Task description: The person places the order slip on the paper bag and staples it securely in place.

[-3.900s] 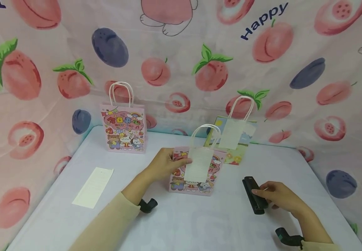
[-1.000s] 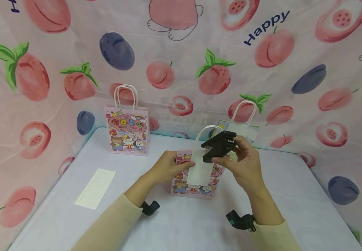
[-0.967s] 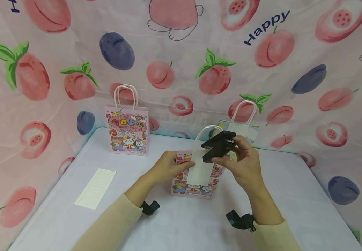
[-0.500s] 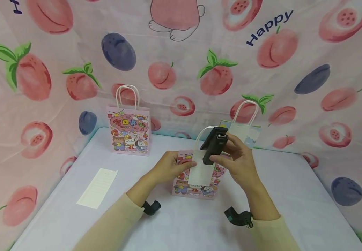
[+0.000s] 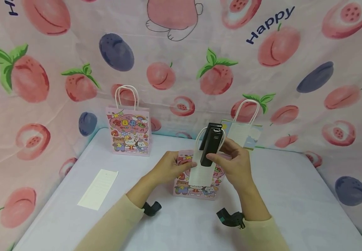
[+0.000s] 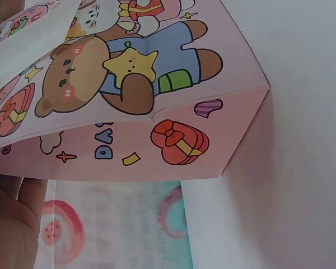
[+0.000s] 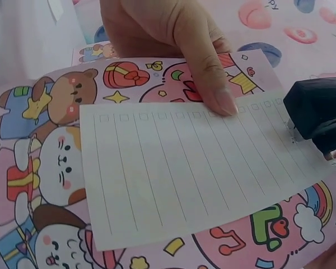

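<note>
My left hand holds a pink cartoon paper gift bag by its left side, its thumb pressing a white paper slip against the front. The right wrist view shows ruled lines and small boxes on the slip. My right hand grips a black stapler, which overlaps the slip's upper end near the white rope handle. At the right of the right wrist view, the stapler's nose is right at the slip's end. The bag's bottom corner shows in the left wrist view, beside part of the left hand.
A matching pink bag stands at the back left of the white table. A second ruled slip lies at the left. Behind my right hand is a yellow and blue bag with a white slip on its front.
The right hand has lifted the stapler off the table at the right and brought it over the slip's top. Over the last second it turned more upright, slightly leftward. The left hand kept its hold.
</note>
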Motion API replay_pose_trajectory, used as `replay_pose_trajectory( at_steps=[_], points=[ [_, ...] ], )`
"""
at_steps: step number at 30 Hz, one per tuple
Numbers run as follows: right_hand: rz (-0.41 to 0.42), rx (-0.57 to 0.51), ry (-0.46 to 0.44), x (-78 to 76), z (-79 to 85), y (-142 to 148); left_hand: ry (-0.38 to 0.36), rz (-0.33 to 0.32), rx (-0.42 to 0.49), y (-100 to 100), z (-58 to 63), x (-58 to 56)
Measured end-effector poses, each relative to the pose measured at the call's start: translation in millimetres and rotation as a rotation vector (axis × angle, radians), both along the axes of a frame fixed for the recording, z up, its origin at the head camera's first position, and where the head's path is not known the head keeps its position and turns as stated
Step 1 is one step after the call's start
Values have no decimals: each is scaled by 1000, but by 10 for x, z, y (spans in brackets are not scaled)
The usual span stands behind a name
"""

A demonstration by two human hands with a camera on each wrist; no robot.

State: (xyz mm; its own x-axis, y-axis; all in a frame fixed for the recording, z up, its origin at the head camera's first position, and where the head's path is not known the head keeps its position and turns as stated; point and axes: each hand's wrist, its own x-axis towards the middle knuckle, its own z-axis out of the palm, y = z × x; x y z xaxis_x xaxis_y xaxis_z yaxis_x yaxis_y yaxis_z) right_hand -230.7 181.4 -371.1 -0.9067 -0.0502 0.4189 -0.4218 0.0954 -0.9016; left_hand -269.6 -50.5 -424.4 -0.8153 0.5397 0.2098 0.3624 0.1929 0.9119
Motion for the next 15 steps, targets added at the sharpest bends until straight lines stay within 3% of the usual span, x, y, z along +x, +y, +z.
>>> replay_pose_trajectory(
  at_steps=[5,15],
  points=[
    [-22,-60,-14,21,-33,-28,-3,-10,-7,-6,-10,-10],
    [-36,-47,52,12,-66,-59,-25,-10,-20,-23,27,15]
  ],
)
